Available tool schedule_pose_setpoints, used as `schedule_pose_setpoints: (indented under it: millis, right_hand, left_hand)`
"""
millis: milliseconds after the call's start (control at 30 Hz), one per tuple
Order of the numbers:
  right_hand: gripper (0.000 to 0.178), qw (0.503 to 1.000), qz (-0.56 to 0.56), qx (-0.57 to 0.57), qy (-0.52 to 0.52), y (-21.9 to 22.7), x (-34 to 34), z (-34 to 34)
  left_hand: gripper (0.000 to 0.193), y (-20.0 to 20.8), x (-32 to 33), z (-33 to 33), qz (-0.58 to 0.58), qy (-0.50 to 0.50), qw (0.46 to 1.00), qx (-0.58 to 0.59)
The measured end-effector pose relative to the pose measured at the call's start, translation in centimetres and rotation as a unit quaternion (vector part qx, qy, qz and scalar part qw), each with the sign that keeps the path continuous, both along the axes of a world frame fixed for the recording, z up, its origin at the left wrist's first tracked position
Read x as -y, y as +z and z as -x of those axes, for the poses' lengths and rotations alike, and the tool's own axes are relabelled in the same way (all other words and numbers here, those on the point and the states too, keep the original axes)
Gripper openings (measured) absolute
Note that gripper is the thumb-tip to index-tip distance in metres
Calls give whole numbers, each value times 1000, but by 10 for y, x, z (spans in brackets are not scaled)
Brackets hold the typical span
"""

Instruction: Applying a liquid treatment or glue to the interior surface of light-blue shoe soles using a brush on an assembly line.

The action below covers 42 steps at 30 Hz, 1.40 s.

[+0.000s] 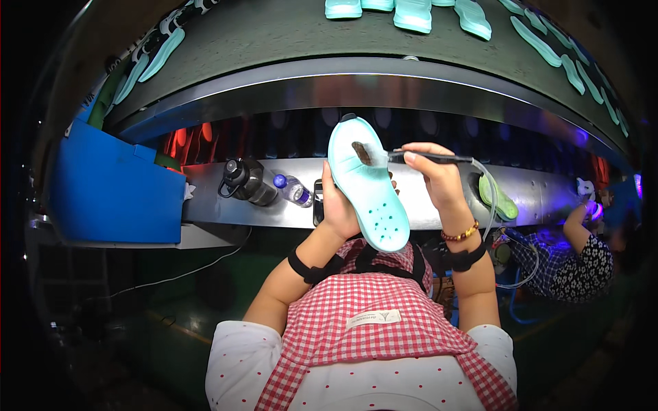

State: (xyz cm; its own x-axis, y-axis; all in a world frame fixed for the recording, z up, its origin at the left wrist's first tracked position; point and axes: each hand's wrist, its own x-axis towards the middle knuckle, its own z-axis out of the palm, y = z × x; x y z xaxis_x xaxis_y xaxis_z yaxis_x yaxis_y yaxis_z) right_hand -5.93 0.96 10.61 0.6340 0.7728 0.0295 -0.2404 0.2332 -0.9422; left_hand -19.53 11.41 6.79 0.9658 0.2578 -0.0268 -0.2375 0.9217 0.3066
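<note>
My left hand (338, 205) is closed round the side of a mint-green shoe sole (378, 218), holding it up in front of me. Its lower, wider end has several small holes, and a small dark piece shows at its upper tip. In my right hand (442, 177) is a black-handled brush (397, 157), gripped between thumb and fingers. The dark bristles lie against the sole's upper part. A thin clear hose (491, 185) hangs from the handle's rear end. Some fingers of my left hand are hidden behind the sole.
On the metal ledge stand a dark bottle (250, 182), a blue-capped clear bottle (293, 190) and a pale green sole (497, 196). Beyond, a conveyor belt (274, 41) carries several mint soles. A blue box (120, 185) stands left; a co-worker's arm (577, 226) shows at right.
</note>
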Motion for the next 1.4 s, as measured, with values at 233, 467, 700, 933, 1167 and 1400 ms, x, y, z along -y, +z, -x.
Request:
schedule_pose_setpoints:
  millis: [233, 467, 700, 933, 1167, 1400]
  right_hand:
    - [18, 991, 39, 131, 13, 3, -33, -2]
    - [18, 849, 75, 513, 106, 27, 13, 24]
    - [13, 974, 42, 205, 82, 63, -9, 5]
    - [17, 971, -9, 191, 144, 66, 1, 11]
    - [21, 950, -30, 224, 215, 65, 14, 6]
    - [20, 929, -60, 295, 217, 64, 24, 10]
  left_hand:
    - [65, -3, 9, -17, 4, 89, 993, -78]
    - [67, -3, -31, -7, -45, 150, 985, -66]
    - [79, 19, -15, -2, -21, 24, 999, -40]
    - [75, 34, -21, -8, -2, 16, 1000, -9]
    - [83, 46, -26, -17, -19, 121, 992, 4]
    - [85, 57, -35, -18, -66, 229, 971, 33]
